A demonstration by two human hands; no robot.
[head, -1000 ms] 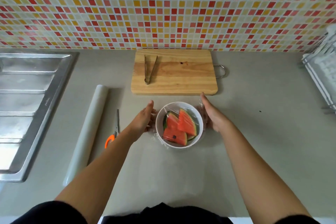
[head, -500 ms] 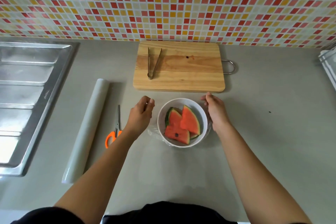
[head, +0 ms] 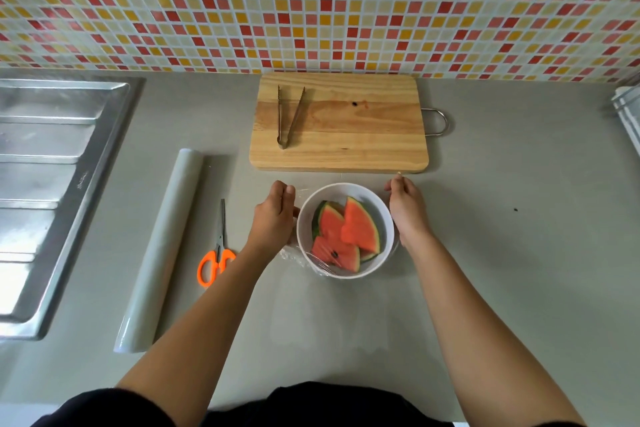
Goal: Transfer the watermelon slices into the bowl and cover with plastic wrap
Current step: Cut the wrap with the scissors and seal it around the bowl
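A white bowl (head: pixel 346 230) sits on the grey desk (head: pixel 502 253), just in front of the wooden cutting board (head: pixel 339 121), holding watermelon slices (head: pixel 346 236) under clear plastic wrap (head: pixel 294 255). The left hand (head: pixel 273 217) and right hand (head: pixel 407 210) flank the bowl, fingers curled against its sides; whether they pinch the film I cannot tell. Tongs (head: pixel 289 116) lie on the board; scissors (head: pixel 216 253) and the wrap roll (head: pixel 161 250) lie to the left.

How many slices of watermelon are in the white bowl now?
3 visible. One slice stands at the right, one at the left behind it, and one lies in front. The bowl may hide more beneath them.
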